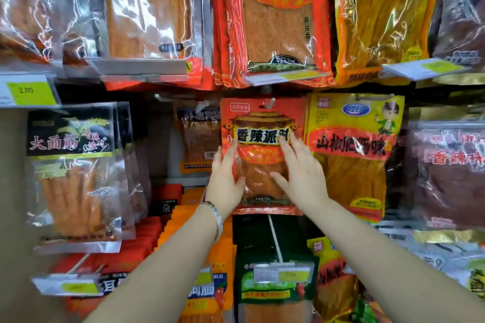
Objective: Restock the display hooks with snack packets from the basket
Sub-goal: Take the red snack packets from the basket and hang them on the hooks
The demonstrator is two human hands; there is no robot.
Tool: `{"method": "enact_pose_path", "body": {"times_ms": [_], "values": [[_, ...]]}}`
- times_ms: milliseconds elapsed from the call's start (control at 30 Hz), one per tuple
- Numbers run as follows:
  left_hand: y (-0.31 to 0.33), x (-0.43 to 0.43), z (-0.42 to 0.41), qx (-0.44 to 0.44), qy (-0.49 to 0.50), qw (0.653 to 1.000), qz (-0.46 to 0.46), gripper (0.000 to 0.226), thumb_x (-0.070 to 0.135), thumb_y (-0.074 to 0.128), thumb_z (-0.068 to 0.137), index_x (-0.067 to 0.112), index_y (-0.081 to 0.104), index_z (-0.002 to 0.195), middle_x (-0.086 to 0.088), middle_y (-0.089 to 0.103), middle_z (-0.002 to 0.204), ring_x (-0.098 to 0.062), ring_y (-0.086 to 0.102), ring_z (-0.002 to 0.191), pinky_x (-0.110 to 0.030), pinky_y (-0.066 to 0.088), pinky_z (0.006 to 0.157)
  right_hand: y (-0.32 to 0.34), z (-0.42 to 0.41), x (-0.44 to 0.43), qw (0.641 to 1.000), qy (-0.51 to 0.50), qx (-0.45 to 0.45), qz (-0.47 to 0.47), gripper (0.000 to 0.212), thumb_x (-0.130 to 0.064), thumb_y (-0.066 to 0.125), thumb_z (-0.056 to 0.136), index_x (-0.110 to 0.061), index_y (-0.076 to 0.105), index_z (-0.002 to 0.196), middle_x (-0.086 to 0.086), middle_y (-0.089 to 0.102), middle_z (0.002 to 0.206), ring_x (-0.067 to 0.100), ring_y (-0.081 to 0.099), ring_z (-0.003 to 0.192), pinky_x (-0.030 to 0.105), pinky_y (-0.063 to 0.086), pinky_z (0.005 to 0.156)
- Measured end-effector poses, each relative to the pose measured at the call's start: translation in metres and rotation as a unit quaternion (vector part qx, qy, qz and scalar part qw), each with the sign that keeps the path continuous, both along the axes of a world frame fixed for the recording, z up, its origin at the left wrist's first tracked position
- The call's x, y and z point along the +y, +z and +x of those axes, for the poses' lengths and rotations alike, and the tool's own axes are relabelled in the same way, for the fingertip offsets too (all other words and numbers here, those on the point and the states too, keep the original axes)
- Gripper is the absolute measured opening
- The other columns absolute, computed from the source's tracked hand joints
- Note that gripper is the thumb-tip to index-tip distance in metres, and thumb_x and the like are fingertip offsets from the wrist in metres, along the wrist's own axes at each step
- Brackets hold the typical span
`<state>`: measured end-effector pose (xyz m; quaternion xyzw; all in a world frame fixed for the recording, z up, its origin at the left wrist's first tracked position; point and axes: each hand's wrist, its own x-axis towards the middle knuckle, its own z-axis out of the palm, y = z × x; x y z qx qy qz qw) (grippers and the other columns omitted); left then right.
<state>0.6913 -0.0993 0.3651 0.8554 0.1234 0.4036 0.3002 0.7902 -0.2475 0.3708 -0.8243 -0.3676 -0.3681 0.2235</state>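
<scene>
I see both arms raised: left hand [225,178] fingers straight along red snack packet [262,123] edge, right hand [304,176] fingers spread flat on its front.

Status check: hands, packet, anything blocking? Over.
Both flat on red packet: left hand, right hand. Top hole over hook tip. Beside it, yellow packet tight on the right; nothing in the way.

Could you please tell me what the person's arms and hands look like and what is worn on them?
Both forearms are bare, with no sleeves in view. The left hand and right hand wear no gloves, and no rings show. A silver bangle circles the left wrist; the right wrist is bare.
</scene>
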Motion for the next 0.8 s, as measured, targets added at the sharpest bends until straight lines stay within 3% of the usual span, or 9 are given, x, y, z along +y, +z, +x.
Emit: {"method": "enact_pose_path", "body": {"times_ms": [100, 200, 267, 367, 433, 533, 633, 733, 800], "values": [[0.002, 0.007, 0.011, 0.024, 0.009, 1.0, -0.009, 0.09, 0.005, 0.061, 0.086, 0.054, 0.01, 0.141, -0.002, 0.008, 0.158, -0.023, 0.044, 0.124, 0.004, 0.034, 0.056, 0.003, 0.005, 0.006, 0.997, -0.03, 0.025, -0.062, 0.087, -0.039, 0.062, 0.088, -0.021, 0.007, 0.152, 0.008, 0.005, 0.16, 0.025, 0.014, 0.146, 0.037, 0.03, 0.112], [0.005, 0.012, 0.01, 0.043, -0.002, 0.999, -0.014, 0.087, 0.003, 0.063, 0.083, 0.041, 0.016, 0.146, -0.003, 0.027, 0.152, -0.021, 0.044, 0.129, -0.008, 0.045, 0.081, 0.016, 0.001, 0.005, 0.993, -0.029, 0.06, -0.096, 0.087, -0.034, 0.062, 0.088, -0.022, 0.005, 0.152, 0.007, 0.005, 0.16, 0.025, 0.016, 0.145, 0.038, 0.034, 0.109], [0.006, 0.01, -0.002, 0.06, -0.031, 0.997, -0.039, 0.084, 0.004, 0.064, 0.083, 0.033, 0.02, 0.148, -0.006, 0.034, 0.148, -0.02, 0.049, 0.122, -0.012, 0.048, 0.078, 0.025, -0.011, -0.002, 0.991, -0.021, 0.084, -0.104, 0.081, -0.035, 0.059, 0.088, -0.023, 0.01, 0.151, 0.007, 0.01, 0.159, 0.025, 0.018, 0.144, 0.04, 0.035, 0.107], [0.006, -0.005, -0.03, 0.073, 0.013, 0.997, -0.029, 0.061, 0.018, 0.065, 0.085, 0.025, 0.041, 0.141, -0.012, 0.019, 0.155, -0.023, 0.02, 0.142, -0.022, 0.023, 0.109, 0.025, -0.038, -0.019, 0.997, -0.003, 0.071, -0.036, 0.059, -0.037, 0.057, 0.087, -0.025, 0.04, 0.142, 0.008, 0.034, 0.149, 0.029, 0.032, 0.134, 0.042, 0.035, 0.102], [0.001, -0.021, -0.057, 0.017, 0.028, 0.999, -0.02, 0.039, 0.019, 0.066, 0.084, 0.025, 0.061, 0.122, -0.012, 0.029, 0.15, -0.015, 0.02, 0.142, -0.022, 0.018, 0.113, 0.013, -0.06, -0.03, 0.993, 0.055, 0.086, 0.058, 0.037, -0.035, 0.061, 0.085, -0.025, 0.063, 0.121, 0.004, 0.056, 0.122, 0.026, 0.048, 0.115, 0.037, 0.04, 0.091], [-0.023, -0.046, -0.11, -0.065, 0.001, 0.998, -0.015, 0.023, 0.013, 0.066, 0.084, 0.031, 0.067, 0.098, 0.005, 0.059, 0.113, -0.002, 0.051, 0.108, -0.013, 0.038, 0.094, -0.022, -0.101, -0.044, 0.955, 0.182, 0.205, 0.113, 0.012, -0.031, 0.066, 0.084, -0.03, 0.067, 0.096, -0.013, 0.057, 0.076, 0.011, 0.055, 0.075, 0.031, 0.046, 0.073], [-0.073, -0.061, -0.167, -0.049, -0.015, 0.993, -0.108, 0.025, 0.01, 0.061, 0.088, 0.035, 0.063, 0.09, 0.013, 0.061, 0.083, 0.007, 0.053, 0.069, -0.006, 0.039, 0.065, -0.074, -0.142, -0.05, 0.917, 0.251, 0.29, 0.106, 0.012, -0.026, 0.068, 0.084, -0.036, 0.06, 0.083, -0.014, 0.051, 0.059, 0.002, 0.048, 0.058, 0.022, 0.042, 0.059], [-0.152, -0.066, -0.226, 0.033, 0.011, 0.969, -0.244, 0.026, 0.004, 0.059, 0.089, 0.029, 0.063, 0.09, -0.003, 0.063, 0.082, -0.01, 0.054, 0.07, -0.014, 0.047, 0.067, -0.14, -0.185, -0.048, 0.879, 0.272, 0.388, 0.053, 0.023, -0.022, 0.068, 0.084, -0.041, 0.057, 0.077, -0.015, 0.051, 0.059, -0.001, 0.049, 0.059, 0.017, 0.038, 0.059], [-0.214, -0.07, -0.271, 0.11, 0.027, 0.933, -0.341, 0.03, -0.006, 0.055, 0.089, 0.024, 0.059, 0.089, 0.004, 0.059, 0.077, -0.004, 0.051, 0.066, -0.006, 0.042, 0.06, -0.19, -0.218, -0.045, 0.839, 0.27, 0.472, -0.011, 0.02, -0.017, 0.068, 0.085, -0.035, 0.06, 0.083, -0.016, 0.053, 0.059, -0.003, 0.049, 0.059, 0.013, 0.038, 0.059]]}}
